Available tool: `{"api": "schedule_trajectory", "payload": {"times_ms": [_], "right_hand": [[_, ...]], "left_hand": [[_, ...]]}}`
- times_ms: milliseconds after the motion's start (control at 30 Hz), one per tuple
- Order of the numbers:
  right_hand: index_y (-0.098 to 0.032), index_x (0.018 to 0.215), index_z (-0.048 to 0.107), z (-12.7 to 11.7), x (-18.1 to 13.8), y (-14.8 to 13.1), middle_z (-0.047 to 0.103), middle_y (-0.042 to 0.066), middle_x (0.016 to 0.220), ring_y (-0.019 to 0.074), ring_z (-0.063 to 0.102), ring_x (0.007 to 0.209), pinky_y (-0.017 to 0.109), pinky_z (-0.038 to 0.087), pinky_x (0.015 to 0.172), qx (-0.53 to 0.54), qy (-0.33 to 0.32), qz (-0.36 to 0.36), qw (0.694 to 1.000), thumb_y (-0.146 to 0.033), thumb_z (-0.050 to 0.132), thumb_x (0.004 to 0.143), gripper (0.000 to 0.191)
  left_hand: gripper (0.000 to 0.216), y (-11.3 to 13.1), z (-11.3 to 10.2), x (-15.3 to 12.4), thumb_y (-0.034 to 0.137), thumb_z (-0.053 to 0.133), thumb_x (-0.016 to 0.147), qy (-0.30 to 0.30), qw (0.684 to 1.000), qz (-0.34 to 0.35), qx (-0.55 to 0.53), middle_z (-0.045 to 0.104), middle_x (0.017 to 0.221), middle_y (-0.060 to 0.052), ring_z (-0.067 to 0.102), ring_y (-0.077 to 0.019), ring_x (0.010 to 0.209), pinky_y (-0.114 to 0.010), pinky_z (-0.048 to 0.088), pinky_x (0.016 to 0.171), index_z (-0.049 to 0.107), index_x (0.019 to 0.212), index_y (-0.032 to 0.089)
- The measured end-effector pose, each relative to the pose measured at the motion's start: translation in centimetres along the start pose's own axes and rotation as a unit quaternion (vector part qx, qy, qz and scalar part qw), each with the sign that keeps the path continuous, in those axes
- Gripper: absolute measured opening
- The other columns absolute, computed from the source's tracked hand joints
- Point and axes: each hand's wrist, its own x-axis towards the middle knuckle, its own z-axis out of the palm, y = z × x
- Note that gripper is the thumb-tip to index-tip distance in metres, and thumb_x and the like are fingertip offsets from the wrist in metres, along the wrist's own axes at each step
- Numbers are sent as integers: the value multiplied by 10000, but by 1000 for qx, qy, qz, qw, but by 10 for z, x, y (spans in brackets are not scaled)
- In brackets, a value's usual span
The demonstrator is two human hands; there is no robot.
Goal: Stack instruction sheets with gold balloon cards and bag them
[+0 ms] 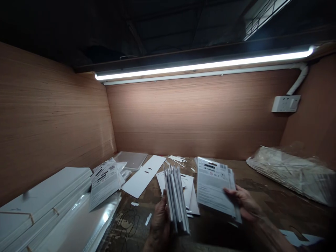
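My left hand [159,224] grips a bundle of several thin white cards [176,197] held on edge, fanned slightly at the top. My right hand [245,203] holds a small stack of printed white packages [215,189] by their right edge, tilted toward me, with black text and barcodes on the top sheet. Both hands hover low over a dark worn wooden tabletop [265,199]. Between them, flat white sheets [190,196] lie on the table.
Banded stacks of white card [39,206] and clear sleeves [86,224] fill the left. Printed packages [105,178] and a long slotted white card [144,175] lie behind. A plastic bag of white strips [291,173] sits right. Wooden walls enclose the booth; a light strip [204,65] and socket [285,103] are above.
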Motion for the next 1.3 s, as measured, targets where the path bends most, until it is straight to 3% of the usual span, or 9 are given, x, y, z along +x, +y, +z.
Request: {"api": "schedule_trajectory", "payload": {"times_ms": [100,200,333,467,633,800,967,1167,1300], "right_hand": [[-129,846,556,3,-12,-38,610,111,816,245,575,722,339,464,638,-75,-21,-72,994,-37,673,473,402],[-123,970,515,9,-30,-75,594,136,865,260,566,761,337,446,632,-129,-70,-116,982,-40,670,471,529],[-110,1052,461,10,-53,-94,597,146,827,276,569,731,334,438,596,-148,-49,-129,979,-26,670,433,659],[-130,975,471,-10,-62,-79,597,125,850,271,563,779,341,457,636,-156,-22,-75,985,-32,674,448,573],[-105,791,524,-53,-47,-46,609,94,739,245,576,721,369,462,676,-179,-4,18,984,-81,638,516,299],[-72,631,520,-76,-34,-18,593,106,618,201,576,619,300,462,652,-254,48,37,965,-96,583,503,145],[-64,759,532,-77,-31,-14,595,118,768,203,567,730,272,436,673,-381,95,7,920,-157,568,500,278],[-107,763,544,-74,-39,-26,534,132,888,327,448,909,431,321,756,-614,171,-52,769,-281,629,458,362],[-108,840,534,-58,-57,-26,465,139,996,329,365,979,456,252,814,-692,190,-139,683,-360,560,574,367]], "left_hand": [[366,-2,-3,9,458,563,624,-19,999,-10,24,491,518,5,436,-82,449,-224,372,496,545,758,117],[422,-5,-5,17,488,563,605,-15,987,26,155,531,568,-36,479,-116,502,-248,380,519,513,736,90],[485,-9,-4,21,542,544,582,19,955,82,286,578,744,-100,528,-165,651,-269,394,600,479,762,96],[493,-13,2,14,545,506,608,26,894,111,433,572,879,-101,519,-205,817,-280,366,701,490,869,127],[424,-16,4,14,535,503,592,49,792,86,602,558,808,-133,481,-288,825,-352,310,695,452,730,137],[454,-16,-1,22,576,443,608,56,755,46,651,537,842,-140,467,-289,848,-343,308,696,430,737,140],[523,-18,-2,24,626,406,611,72,776,28,626,545,821,-108,492,-234,799,-312,343,686,460,767,130],[431,-32,3,24,522,597,525,73,954,-32,290,484,528,-10,453,-118,521,-242,365,510,425,586,132],[347,-39,14,19,401,642,550,46,985,-72,153,511,565,6,473,-94,534,-206,385,521,429,631,140]]}}
